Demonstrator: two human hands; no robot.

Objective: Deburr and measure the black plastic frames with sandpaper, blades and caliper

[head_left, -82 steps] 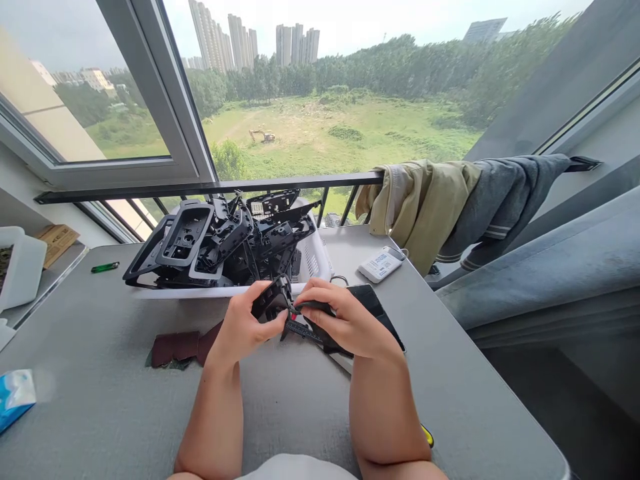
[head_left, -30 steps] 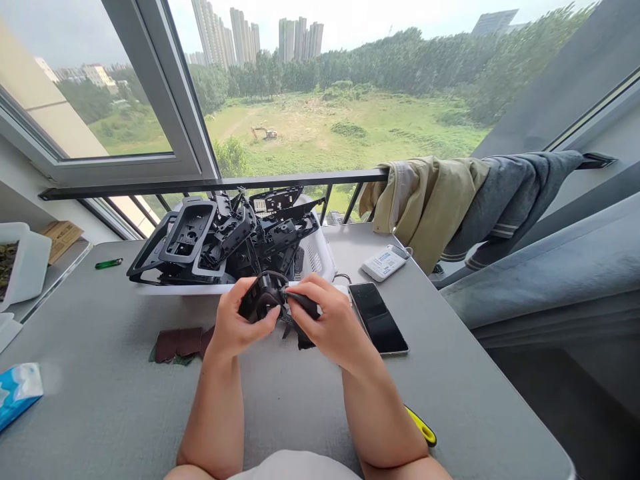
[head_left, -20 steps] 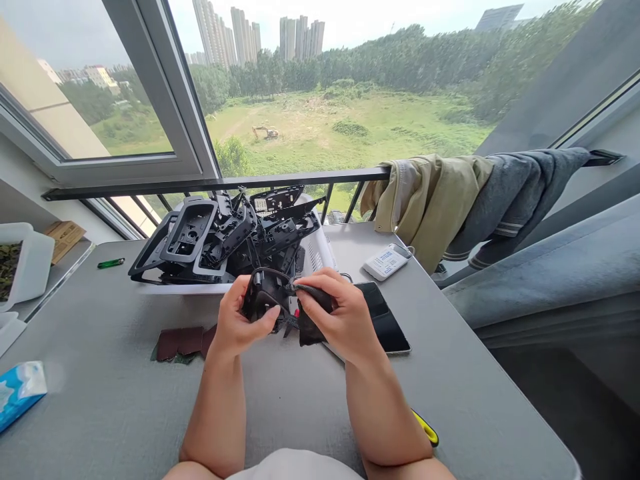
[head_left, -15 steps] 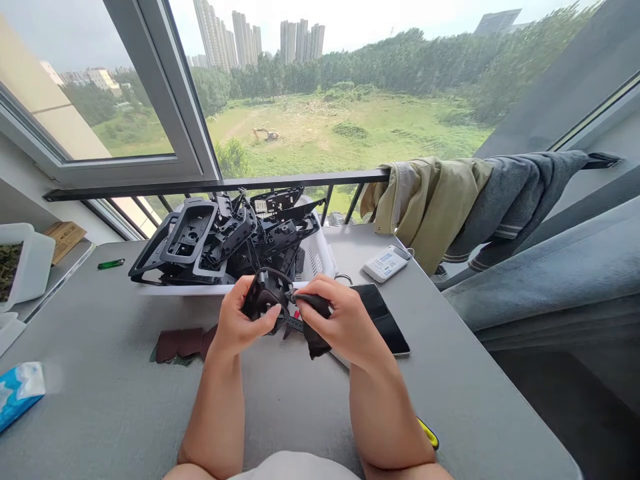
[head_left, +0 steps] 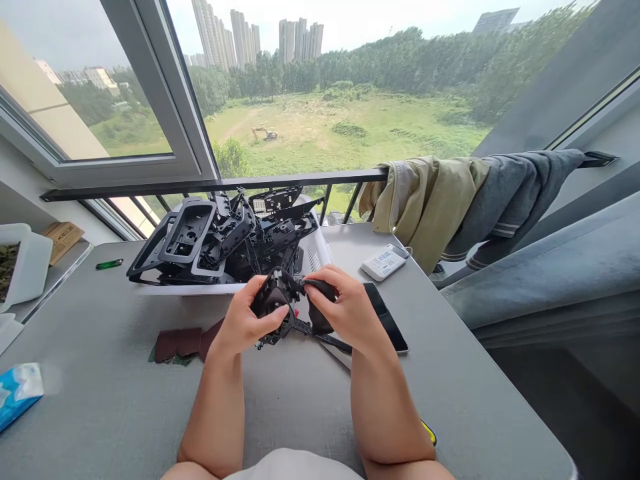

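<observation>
My left hand (head_left: 244, 321) is closed around a black plastic part (head_left: 273, 292) with clips and openings, its thumb pressed along the near side. Pinched in my right hand (head_left: 347, 305) is a soft, dark black piece (head_left: 320, 321) that hangs below the fingers. It meets the right side of the plastic part near my fingertips; whether the two are joined there I cannot tell. Both hands are raised over the table, just in front of a white basket (head_left: 187, 291) heaped with black plastic parts (head_left: 240, 233).
Right of my hands lies a dark tablet (head_left: 393, 327). A white device (head_left: 385, 262) sits behind it. A dark red strip (head_left: 177, 345) and a green lighter (head_left: 109, 264) are on the left, with a blue and white packet (head_left: 20, 393). Something yellow and black (head_left: 429, 432) shows beside my right forearm.
Both hands have moved slightly right, and my right hand has tilted up. The plastic part has turned a little, and less of the soft black piece hangs below my right hand.
</observation>
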